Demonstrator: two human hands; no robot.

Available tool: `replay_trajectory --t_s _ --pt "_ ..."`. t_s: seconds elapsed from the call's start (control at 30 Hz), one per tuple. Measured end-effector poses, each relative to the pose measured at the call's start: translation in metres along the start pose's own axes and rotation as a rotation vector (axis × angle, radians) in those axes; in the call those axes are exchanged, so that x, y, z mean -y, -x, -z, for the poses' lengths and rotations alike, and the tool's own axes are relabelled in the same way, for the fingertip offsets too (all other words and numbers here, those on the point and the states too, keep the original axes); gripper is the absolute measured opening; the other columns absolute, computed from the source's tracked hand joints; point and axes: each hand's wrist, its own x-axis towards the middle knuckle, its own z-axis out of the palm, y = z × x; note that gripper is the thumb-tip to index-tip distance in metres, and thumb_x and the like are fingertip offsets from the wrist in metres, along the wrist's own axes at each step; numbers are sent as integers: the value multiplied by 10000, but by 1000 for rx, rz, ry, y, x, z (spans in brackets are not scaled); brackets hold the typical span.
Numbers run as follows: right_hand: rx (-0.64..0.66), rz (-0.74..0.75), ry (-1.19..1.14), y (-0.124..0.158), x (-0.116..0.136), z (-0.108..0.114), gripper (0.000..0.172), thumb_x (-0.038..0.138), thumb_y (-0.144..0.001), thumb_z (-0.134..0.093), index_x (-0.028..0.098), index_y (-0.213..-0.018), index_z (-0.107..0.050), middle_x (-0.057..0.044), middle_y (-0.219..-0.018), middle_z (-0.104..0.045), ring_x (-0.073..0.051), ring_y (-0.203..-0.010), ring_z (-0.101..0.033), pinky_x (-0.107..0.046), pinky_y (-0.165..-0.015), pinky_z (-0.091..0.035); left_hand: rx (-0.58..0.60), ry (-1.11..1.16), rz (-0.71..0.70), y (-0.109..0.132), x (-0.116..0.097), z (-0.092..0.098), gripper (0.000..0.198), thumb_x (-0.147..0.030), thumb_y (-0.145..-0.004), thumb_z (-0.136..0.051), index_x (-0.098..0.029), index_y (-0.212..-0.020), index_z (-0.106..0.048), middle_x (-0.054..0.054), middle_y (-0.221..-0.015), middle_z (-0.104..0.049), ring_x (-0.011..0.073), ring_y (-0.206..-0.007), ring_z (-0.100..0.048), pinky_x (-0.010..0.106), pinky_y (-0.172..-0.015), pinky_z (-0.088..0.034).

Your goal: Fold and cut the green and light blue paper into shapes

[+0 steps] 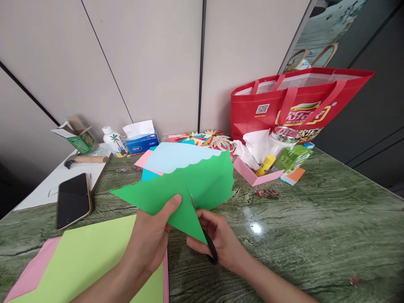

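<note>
A sheet of green paper (160,191) is pinched in my left hand (154,231), with the thumb pressed on its upper face. Its far right edge is scalloped. Black-handled scissors (212,248) are in my right hand (221,240), fingers wrapped round the handles. The blades sit at a cut through the green paper, and only a short stretch of metal shows between the two halves. Behind the green paper lies a pale blue sheet (170,155), partly covered by it. Below my left forearm a yellow-green sheet (94,248) rests over pink paper (34,265).
To the left are a phone (74,200), a hammer (86,159), a bottle (114,142) and a tissue box (142,141). At the back right stand a red bag (252,113), a pink paper tray (259,178) with a yellow glue stick (265,165), and a clear jar (282,147).
</note>
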Motion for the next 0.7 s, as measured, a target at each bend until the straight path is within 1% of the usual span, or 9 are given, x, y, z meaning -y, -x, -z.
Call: replay_trajectory --t_s 0.13,0.23,0.3,0.4,0.53,0.7 --pt "-1 14 -5 1 -1 0 346 164 -547 -814 160 -790 -567 56 -673 -542 -73 -609 -465 -181 -600 -386 -52 -29 -98 1 3 0 682 -230 -544 -822 -246 -1172 -556 15 -992 -678 186 -887 -616 235 -671 -519" --pt "0 29 -2 1 -3 0 288 159 -588 -784 162 -784 -574 61 -656 -533 -66 -590 -462 -174 -577 -381 -67 -57 -128 0 4 1 665 -231 -547 -822 -242 -1161 -566 10 -990 -678 181 -897 -615 242 -728 -508" --pt "-2 37 0 1 -3 0 271 158 -598 -775 166 -782 -576 62 -644 -532 -67 -581 -466 -174 -564 -379 -62 -56 -110 0 4 1 656 -233 -557 -817 -235 -1162 -566 15 -983 -681 182 -883 -618 252 -729 -510" --pt "-21 29 -2 1 -4 0 294 148 -572 -791 167 -773 -578 64 -637 -533 -64 -569 -457 -170 -549 -374 -51 -49 -93 -1 3 0 653 -235 -571 -809 -228 -1173 -557 20 -976 -684 182 -863 -620 262 -720 -515" --pt "-38 9 16 1 -3 0 310 131 -550 -803 163 -763 -581 67 -636 -528 -62 -568 -443 -163 -544 -372 -42 -51 -109 -3 2 1 665 -225 -576 -808 -226 -1187 -545 24 -1001 -679 182 -884 -617 260 -737 -516" --pt "-20 12 38 1 -1 0 304 118 -552 -797 167 -755 -577 75 -642 -524 -57 -574 -451 -155 -574 -389 26 -49 -83 -4 0 4 652 -218 -601 -793 -222 -1198 -533 37 -1026 -678 181 -868 -627 246 -675 -539"
